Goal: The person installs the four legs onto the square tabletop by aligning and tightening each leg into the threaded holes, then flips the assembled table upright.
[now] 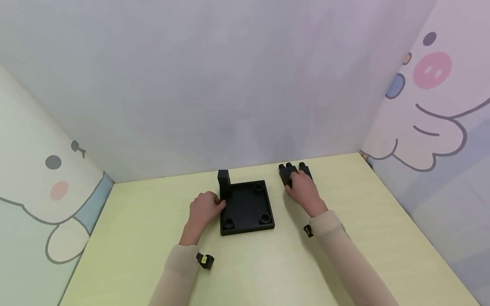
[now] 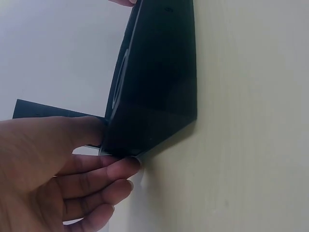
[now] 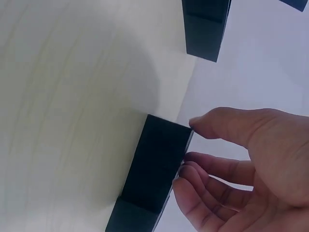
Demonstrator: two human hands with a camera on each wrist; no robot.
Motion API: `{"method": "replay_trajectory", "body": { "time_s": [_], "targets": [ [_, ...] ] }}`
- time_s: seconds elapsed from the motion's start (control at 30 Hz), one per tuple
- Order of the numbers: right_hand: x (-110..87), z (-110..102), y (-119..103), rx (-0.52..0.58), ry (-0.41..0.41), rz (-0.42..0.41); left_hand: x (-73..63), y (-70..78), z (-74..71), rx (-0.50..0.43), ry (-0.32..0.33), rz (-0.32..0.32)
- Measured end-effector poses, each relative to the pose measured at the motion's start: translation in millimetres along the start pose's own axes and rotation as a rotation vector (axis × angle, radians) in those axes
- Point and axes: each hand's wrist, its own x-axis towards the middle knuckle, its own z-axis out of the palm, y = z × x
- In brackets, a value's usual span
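Note:
A black square tray-like base [image 1: 246, 208] with a raised rim lies on the table, round sockets showing at three corners. At its back left corner a black square post [image 1: 224, 180] stands upright. My left hand [image 1: 204, 208] pinches the base's left rim beside that post, thumb inside and fingers against the outer wall. Toward the back right, several black posts [image 1: 287, 173] with round pegs on their ends lie side by side. Over them is my right hand [image 1: 304, 191]; in the right wrist view its thumb and loosely bent fingers meet the upper side of a black post [image 3: 157, 164].
A pale wood-grain table [image 1: 145, 238] runs back to a plain light wall [image 1: 214, 85]. Side walls with cartoon figures close in the left and right. Each wrist wears a small black device [image 1: 206, 261] on a strap.

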Motion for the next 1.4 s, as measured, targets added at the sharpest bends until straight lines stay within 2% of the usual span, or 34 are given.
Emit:
{"method": "replay_trajectory", "body": {
  "time_s": [0.23,0.43,0.7,1.03,1.4],
  "targets": [
    [6.8,-11,8,-0.012,-0.091,0.033,2.2,-0.5,4.2,0.01,-0.005,-0.001],
    [7.2,-18,10,-0.012,-0.126,0.031,1.5,-0.1,3.1,0.005,-0.006,-0.007],
    [4.5,-17,8,-0.066,-0.126,0.072,1.7,-0.1,1.7,0.0,-0.014,-0.006],
    [-2.3,-3,14,0.009,-0.107,0.117,0.3,0.4,2.8,-0.003,-0.021,-0.01],
    [-1.3,-10,19,0.023,-0.096,0.096,0.8,2.0,3.6,0.003,-0.012,-0.005]
  ]
}}
